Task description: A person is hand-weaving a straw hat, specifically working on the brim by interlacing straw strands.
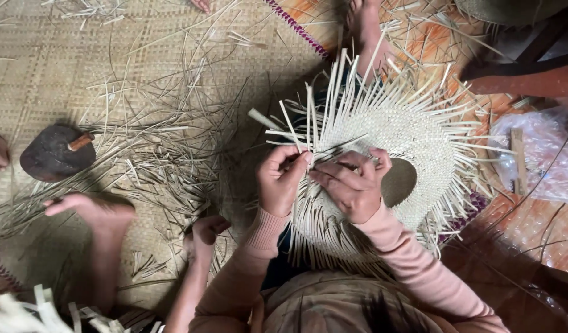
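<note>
Covering the floor, a mat (pixel 80 55) lies strewn with loose strips (pixel 148 154). On the lap rests a weave (pixel 413 135) with an open hole. Left hand (pixel 281 179) and right hand (pixel 352 185) curl at its edge, seemingly pinching one dark strand (pixel 339 150).

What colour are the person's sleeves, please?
Pale pink sleeves, clearest in the head view.

The woven piece's (pixel 395 132) lower edge is hidden behind both forearms. The strand ends pinched under the left hand's (pixel 281 179) fingers are concealed. A foot (pixel 364 24) is cut off by the top edge.
</note>
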